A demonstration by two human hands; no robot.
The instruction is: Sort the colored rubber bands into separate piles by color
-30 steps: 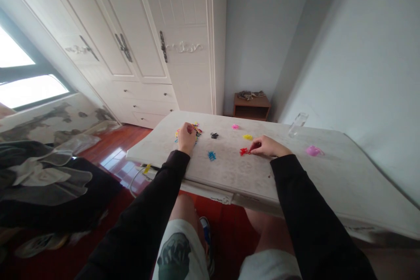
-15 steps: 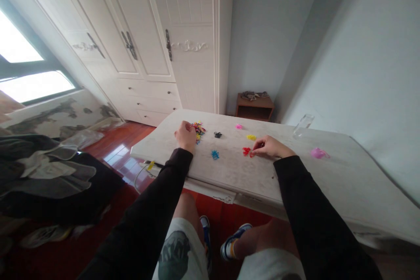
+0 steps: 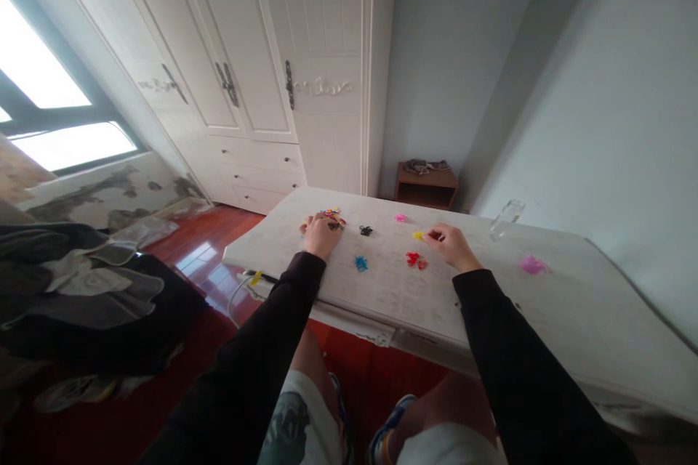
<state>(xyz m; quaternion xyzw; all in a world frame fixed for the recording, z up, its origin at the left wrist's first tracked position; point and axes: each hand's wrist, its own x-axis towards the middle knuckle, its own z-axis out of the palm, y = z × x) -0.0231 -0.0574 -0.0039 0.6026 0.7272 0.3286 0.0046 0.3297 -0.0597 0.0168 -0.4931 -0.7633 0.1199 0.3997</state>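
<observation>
My left hand [image 3: 323, 235] lies over a mixed heap of small coloured bands [image 3: 332, 213] on the pale table [image 3: 382, 298]; its fingers are apart and cover part of the heap. Beside a little yellow pile [image 3: 417, 235], my right hand [image 3: 450, 245] is closed in a pinch; what is between the fingertips is too small to tell. Between the hands lie a black pile [image 3: 365, 230], a blue pile [image 3: 360, 263] and a pink pile [image 3: 400, 217]. A red pile [image 3: 413, 259] sits just below the yellow one, one red piece slightly apart.
Right of my right hand stand a clear glass or plastic container [image 3: 507, 219] and a pink-purple bag-like item [image 3: 533, 265]. A white wardrobe [image 3: 327, 131] and a brown nightstand [image 3: 426, 185] are behind the table. Dark clothing [image 3: 81, 305] is piled at left.
My right hand has moved from the red pile up to the yellow one, leaving a red piece beside the pile. My left hand has shifted right over the mixed heap. The view has tilted slightly.
</observation>
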